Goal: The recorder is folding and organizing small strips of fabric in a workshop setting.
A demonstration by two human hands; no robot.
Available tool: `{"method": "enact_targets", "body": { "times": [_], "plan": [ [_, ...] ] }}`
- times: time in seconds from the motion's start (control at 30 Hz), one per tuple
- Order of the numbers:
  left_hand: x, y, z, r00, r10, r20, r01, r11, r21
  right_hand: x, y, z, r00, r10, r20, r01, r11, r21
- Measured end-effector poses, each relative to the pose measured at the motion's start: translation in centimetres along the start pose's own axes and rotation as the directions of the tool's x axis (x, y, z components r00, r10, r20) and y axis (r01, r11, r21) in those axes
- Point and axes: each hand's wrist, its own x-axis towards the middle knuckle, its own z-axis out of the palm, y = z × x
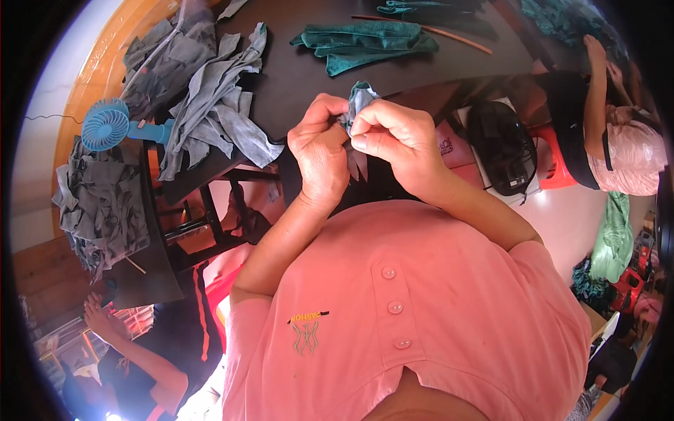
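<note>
In front of my chest, close to the near edge of the dark table (284, 81), I hold up a small folded piece of fabric (361, 97), greyish with a dark green edge at its top. My left hand (317, 147) grips it from the left, fingers curled. On the other side my right hand (411, 140) pinches it between thumb and forefinger. Its lower part is mostly hidden by my fingers. Just beyond my hands lies a layered pile of dark green fabric strips (372, 43).
Grey fabric strips (225, 116) spread over the table's left end, beside a blue fan (107, 125). More grey pieces (105, 203) pile up further left. A thin wooden stick (449, 34) lies at the back. A black bag (500, 147) sits right. People work on both sides.
</note>
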Motion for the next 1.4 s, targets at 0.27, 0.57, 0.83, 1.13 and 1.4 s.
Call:
{"method": "enact_targets", "body": {
  "times": [0.27, 0.57, 0.83, 1.13, 1.4],
  "plan": [
    [-0.4, 1.5, 0.2, 0.993, 0.108, 0.05, -0.115, 0.981, 0.156, 0.2, -0.5, -1.7, 0.943, 0.254, 0.214, -0.294, 0.938, 0.182],
    [-0.7, 0.5, 0.9, 0.974, 0.226, 0.011, -0.221, 0.94, 0.259, -1.4, 0.5, -1.3, 0.984, 0.129, 0.125, -0.151, 0.97, 0.189],
    [-1.3, 0.0, 0.9, 0.996, 0.039, 0.081, -0.048, 0.993, 0.106, -2.3, 0.6, -1.2, 0.988, 0.094, 0.118, -0.106, 0.989, 0.099],
    [-1.2, -0.2, 0.8, 0.99, 0.129, 0.058, -0.136, 0.979, 0.149, -2.5, 1.2, -0.3, 0.995, -0.082, -0.063, 0.078, 0.994, -0.072],
    [-1.3, -0.6, 0.3, 0.984, 0.128, 0.125, -0.146, 0.978, 0.149, -3.3, 2.1, -1.5, 0.999, 0.038, 0.028, -0.041, 0.994, 0.102]
  ]
}}
